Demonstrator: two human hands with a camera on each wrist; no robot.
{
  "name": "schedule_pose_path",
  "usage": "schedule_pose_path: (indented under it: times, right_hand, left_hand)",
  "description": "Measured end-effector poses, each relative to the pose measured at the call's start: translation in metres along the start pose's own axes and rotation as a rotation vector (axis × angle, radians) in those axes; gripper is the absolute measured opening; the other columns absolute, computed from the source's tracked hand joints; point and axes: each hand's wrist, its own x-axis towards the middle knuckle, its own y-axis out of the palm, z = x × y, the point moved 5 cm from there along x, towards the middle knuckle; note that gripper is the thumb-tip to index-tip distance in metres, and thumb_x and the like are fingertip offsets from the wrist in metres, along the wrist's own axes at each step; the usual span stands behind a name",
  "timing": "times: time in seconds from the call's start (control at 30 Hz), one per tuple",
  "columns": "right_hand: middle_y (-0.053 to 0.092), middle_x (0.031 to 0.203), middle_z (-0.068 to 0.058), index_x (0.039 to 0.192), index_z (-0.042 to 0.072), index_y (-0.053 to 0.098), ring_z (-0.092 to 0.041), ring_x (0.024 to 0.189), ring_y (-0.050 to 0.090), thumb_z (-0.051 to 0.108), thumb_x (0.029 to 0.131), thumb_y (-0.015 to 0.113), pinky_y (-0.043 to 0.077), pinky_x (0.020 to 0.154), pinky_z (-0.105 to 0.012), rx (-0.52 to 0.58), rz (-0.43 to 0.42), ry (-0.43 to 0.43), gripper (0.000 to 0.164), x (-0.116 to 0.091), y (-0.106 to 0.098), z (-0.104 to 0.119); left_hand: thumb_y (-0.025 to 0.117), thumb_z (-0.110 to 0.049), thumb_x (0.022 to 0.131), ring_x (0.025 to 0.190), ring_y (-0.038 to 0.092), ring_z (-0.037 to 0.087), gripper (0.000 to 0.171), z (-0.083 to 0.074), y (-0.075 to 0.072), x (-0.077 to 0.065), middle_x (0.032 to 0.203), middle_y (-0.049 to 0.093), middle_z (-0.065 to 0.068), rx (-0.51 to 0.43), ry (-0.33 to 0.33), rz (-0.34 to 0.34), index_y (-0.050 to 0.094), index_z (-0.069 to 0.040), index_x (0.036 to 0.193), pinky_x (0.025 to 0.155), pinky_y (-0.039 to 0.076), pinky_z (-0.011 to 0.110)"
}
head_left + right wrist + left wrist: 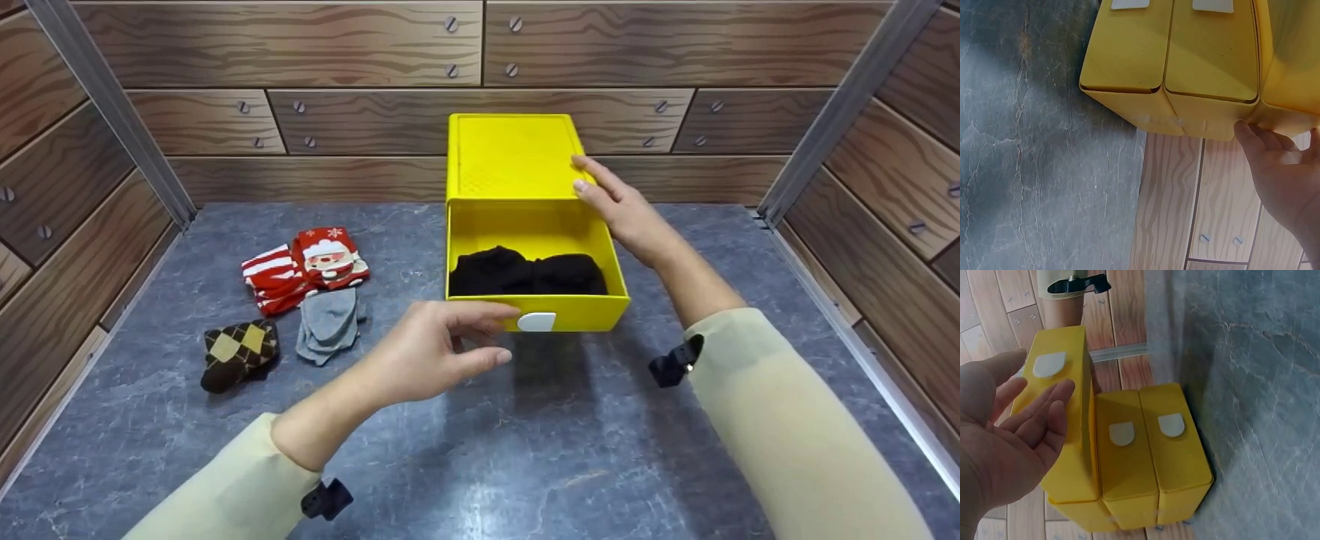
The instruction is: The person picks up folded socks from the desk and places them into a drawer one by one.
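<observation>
A yellow drawer unit (pixel 514 154) stands towards the back, its top drawer (pixel 577 313) pulled out. Bunched black cloth (pixel 525 274), perhaps socks, lies inside that drawer. My left hand (pixel 420 352) is at the drawer's front, fingers loosely extended beside the white handle (pixel 537 322) and holding nothing. On the unit's right side, my right hand (pixel 626 214) rests its fingertips along the upper edge. The left wrist view shows two closed lower drawers (pixel 1129 467) with white handles beside the pulled-out one.
Left of the unit lie a red Santa-patterned sock bundle (pixel 328 259), a folded grey sock pair (pixel 328 326) and a brown argyle sock bundle (pixel 238 352). All rest on the grey marbled table (pixel 480 450). Wood-patterned walls (pixel 360 120) enclose the back and sides.
</observation>
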Motion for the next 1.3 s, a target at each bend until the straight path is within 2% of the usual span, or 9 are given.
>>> schedule_pose_path:
  times: [0.17, 0.43, 0.67, 0.77, 0.9, 1.07, 1.2, 1.3]
  right_hand:
    - [0.020, 0.176, -0.003, 0.169, 0.031, 0.030, -0.028, 0.157, 0.027, 0.057, 0.109, 0.050, 0.026, 0.126, -0.054, 0.016, 0.000, -0.017, 0.069, 0.000, 0.000, 0.000]
    - [0.022, 0.175, -0.004, 0.169, 0.031, 0.031, -0.029, 0.157, 0.028, 0.057, 0.109, 0.051, 0.026, 0.125, -0.054, 0.017, -0.010, -0.014, 0.069, 0.001, -0.001, -0.001]
    - [0.023, 0.175, -0.003, 0.168, 0.034, 0.032, -0.028, 0.157, 0.028, 0.059, 0.108, 0.051, 0.024, 0.126, -0.055, -0.006, -0.014, 0.000, 0.068, -0.001, -0.003, 0.000]
    - [0.022, 0.175, -0.002, 0.168, 0.035, 0.031, -0.029, 0.157, 0.028, 0.059, 0.108, 0.051, 0.022, 0.127, -0.056, -0.014, -0.013, 0.008, 0.068, -0.002, -0.003, 0.001]
    - [0.022, 0.175, -0.002, 0.168, 0.035, 0.031, -0.030, 0.156, 0.030, 0.059, 0.108, 0.051, 0.023, 0.127, -0.056, -0.011, -0.010, 0.016, 0.068, -0.001, -0.003, 0.002]
    - [0.022, 0.175, -0.003, 0.168, 0.035, 0.031, -0.030, 0.154, 0.033, 0.058, 0.108, 0.051, 0.029, 0.124, -0.057, 0.014, -0.001, 0.030, 0.067, 0.000, -0.001, 0.002]
    - [0.022, 0.175, -0.004, 0.169, 0.036, 0.029, -0.031, 0.152, 0.037, 0.058, 0.108, 0.051, 0.034, 0.121, -0.059, 0.027, 0.008, 0.052, 0.068, -0.002, 0.000, 0.002]
    - [0.021, 0.175, -0.005, 0.169, 0.036, 0.028, -0.031, 0.151, 0.038, 0.057, 0.109, 0.051, 0.035, 0.121, -0.058, 0.039, 0.016, 0.059, 0.068, -0.002, 0.001, 0.002]
  left_hand:
    - [0.080, -0.017, 0.097, 0.084, 0.072, 0.008, 0.044, 0.002, 0.005, 0.005, 0.110, 0.079, 0.001, -0.006, -0.045, -0.016, 0.071, -0.014, 0.140, 0.070, 0.058, 0.029]
    - [0.077, -0.018, 0.100, 0.096, 0.075, 0.014, 0.039, 0.005, 0.019, 0.011, 0.116, 0.078, 0.006, -0.090, -0.047, -0.034, 0.071, -0.013, 0.139, 0.084, 0.062, 0.034]
    - [0.080, -0.012, 0.097, 0.095, 0.076, 0.008, 0.035, 0.005, 0.029, 0.022, 0.119, 0.077, 0.002, -0.159, -0.076, -0.112, 0.075, -0.012, 0.132, 0.082, 0.063, 0.031]
    - [0.079, -0.011, 0.098, 0.094, 0.075, 0.006, 0.031, 0.005, 0.032, 0.026, 0.120, 0.076, 0.001, -0.155, -0.084, -0.157, 0.078, -0.013, 0.128, 0.081, 0.062, 0.028]
    - [0.077, -0.008, 0.098, 0.090, 0.074, 0.007, 0.025, 0.006, 0.031, 0.030, 0.117, 0.078, 0.001, -0.139, -0.085, -0.232, 0.080, -0.012, 0.123, 0.077, 0.061, 0.026]
    - [0.074, -0.001, 0.098, 0.080, 0.074, 0.014, 0.022, 0.014, 0.023, 0.039, 0.108, 0.080, 0.004, -0.180, -0.079, -0.304, 0.082, -0.008, 0.118, 0.073, 0.062, 0.028]
    - [0.072, 0.001, 0.099, 0.080, 0.076, 0.021, 0.022, 0.020, 0.018, 0.045, 0.110, 0.080, 0.006, -0.200, -0.067, -0.322, 0.082, -0.006, 0.117, 0.074, 0.063, 0.029]
    - [0.072, 0.000, 0.099, 0.080, 0.076, 0.022, 0.022, 0.024, 0.016, 0.049, 0.112, 0.079, 0.006, -0.189, -0.064, -0.325, 0.082, -0.007, 0.118, 0.075, 0.063, 0.030]
